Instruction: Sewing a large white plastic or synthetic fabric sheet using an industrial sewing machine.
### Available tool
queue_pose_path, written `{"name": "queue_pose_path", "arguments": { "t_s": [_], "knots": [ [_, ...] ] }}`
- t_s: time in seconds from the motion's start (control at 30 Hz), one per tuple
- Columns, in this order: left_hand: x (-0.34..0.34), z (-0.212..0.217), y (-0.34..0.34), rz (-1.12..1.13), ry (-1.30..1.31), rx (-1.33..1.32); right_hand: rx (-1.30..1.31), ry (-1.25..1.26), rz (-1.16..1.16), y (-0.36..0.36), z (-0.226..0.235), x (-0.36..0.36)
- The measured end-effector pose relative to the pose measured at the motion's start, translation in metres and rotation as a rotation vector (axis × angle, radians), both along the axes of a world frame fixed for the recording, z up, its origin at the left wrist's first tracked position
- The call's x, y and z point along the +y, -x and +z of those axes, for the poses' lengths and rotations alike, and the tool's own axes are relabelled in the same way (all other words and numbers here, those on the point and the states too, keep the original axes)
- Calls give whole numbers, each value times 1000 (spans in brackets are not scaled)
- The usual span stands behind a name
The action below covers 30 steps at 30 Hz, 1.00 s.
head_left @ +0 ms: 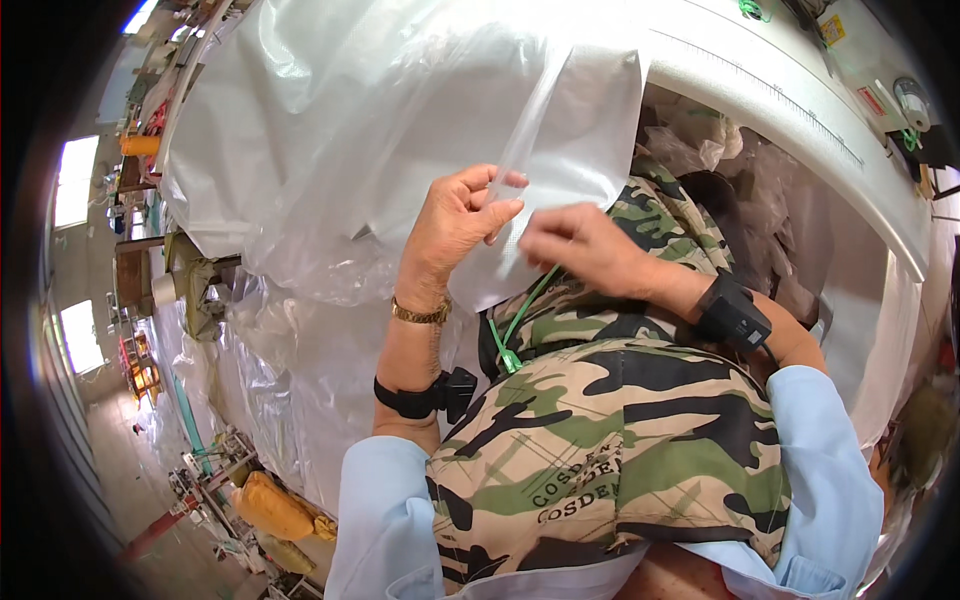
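A large translucent plastic sheet (400, 140) spreads in front of me, its near part draped toward my lap. With my left hand (455, 215) I pinch a fold of this sheet between thumb and fingers. Close by on the right is my right hand (585, 245), bent inward toward the sheet's edge. Motion smears its fingers, so whether it grips anything is unclear. A green cord (530, 305) with a small green piece hangs over my camouflage apron (640, 420), just below the hands.
A white table edge with a ruler scale (760, 80) curves along the right. Crumpled clear plastic (700, 135) lies beneath it. More plastic sheeting (290, 390) hangs at the left. A white box (870, 60) stands at the upper right, and an orange bundle (270, 505) at the lower left.
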<state>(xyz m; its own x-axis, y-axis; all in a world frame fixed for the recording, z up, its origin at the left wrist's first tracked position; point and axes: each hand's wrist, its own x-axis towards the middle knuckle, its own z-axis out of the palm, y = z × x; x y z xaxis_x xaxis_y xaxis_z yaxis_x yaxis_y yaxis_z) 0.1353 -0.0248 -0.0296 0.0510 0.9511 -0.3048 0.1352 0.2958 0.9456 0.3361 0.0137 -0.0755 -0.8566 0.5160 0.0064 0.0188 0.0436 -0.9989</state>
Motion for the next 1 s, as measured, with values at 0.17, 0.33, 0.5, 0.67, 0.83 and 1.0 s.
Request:
{"name": "queue_pose_path", "arguments": {
  "t_s": [0.17, 0.33, 0.5, 0.67, 0.83, 1.0],
  "knots": [
    [0, 0, -10, 62, 59, -219, 48, 454, -139, 6, 1, 11],
    [-3, 2, -15, 139, 0, -128, 111, 602, -151, 10, -6, 13],
    [-11, 9, -2, 266, -90, 21, 37, 633, -208, 8, -12, 10],
    [-15, 7, 10, 369, -153, 77, 6, 648, -219, 10, -16, 11],
    [-14, 4, 9, 330, -236, 118, 3, 657, -250, 13, -14, 11],
    [-17, 23, 0, 321, -228, 79, 5, 607, -220, 16, -15, 15]
  ]
}}
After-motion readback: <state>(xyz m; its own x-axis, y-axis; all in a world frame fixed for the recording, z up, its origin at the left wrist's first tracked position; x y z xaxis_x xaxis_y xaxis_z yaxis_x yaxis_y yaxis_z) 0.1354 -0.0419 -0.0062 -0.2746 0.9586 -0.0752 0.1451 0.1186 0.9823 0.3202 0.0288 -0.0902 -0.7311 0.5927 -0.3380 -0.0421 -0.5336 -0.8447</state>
